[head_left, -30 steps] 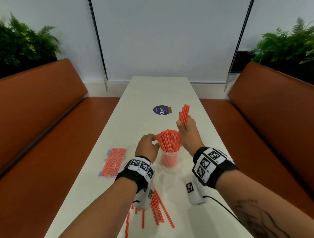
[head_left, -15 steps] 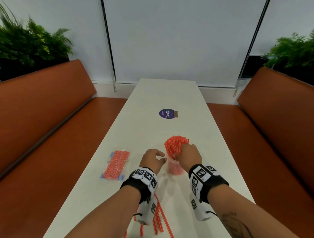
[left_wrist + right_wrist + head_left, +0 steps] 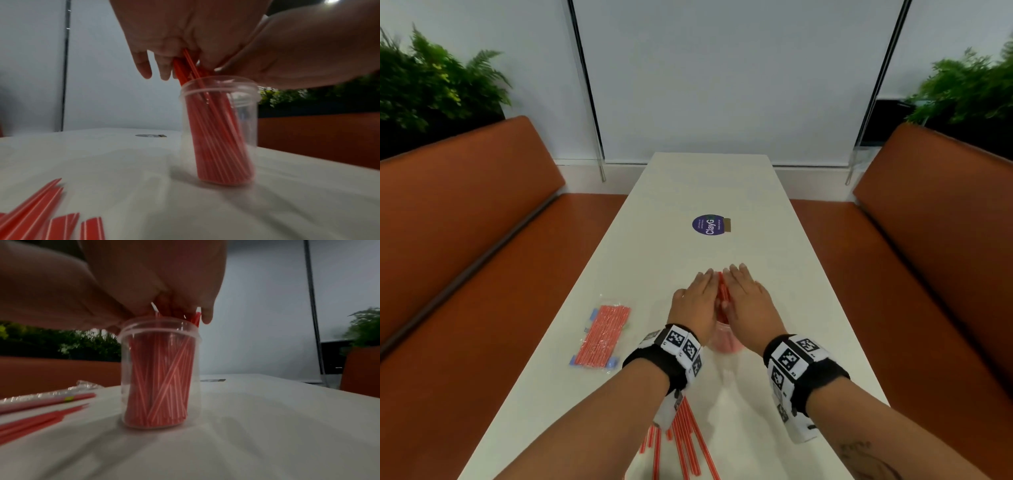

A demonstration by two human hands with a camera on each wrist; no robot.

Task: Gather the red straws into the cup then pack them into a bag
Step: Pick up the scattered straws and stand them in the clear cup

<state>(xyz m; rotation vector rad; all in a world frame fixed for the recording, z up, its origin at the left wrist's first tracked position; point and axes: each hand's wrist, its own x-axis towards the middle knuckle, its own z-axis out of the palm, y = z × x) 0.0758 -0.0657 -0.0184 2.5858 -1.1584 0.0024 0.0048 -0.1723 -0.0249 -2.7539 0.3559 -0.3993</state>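
Note:
A clear plastic cup (image 3: 724, 342) stands on the white table (image 3: 709, 192), packed with red straws (image 3: 722, 291) that stick out of its top. My left hand (image 3: 697, 301) and right hand (image 3: 746, 301) lie flat with straight fingers on either side of the straw tops, pressing them together. The left wrist view shows the cup (image 3: 218, 129) with the straws (image 3: 222, 146) leaning in it under both palms. In the right wrist view the cup (image 3: 160, 373) is upright and full. Several loose red straws (image 3: 681, 438) lie near the table's front edge, under my left forearm.
A clear bag of red straws (image 3: 602, 335) lies flat on the table to the left of the cup. A round purple sticker (image 3: 710, 224) sits further back. Orange benches (image 3: 465, 240) run along both long sides of the table.
My right hand brought its bunch of straws down into the cup. Both hands then flattened against the straw tops, the left moving in from beside the cup.

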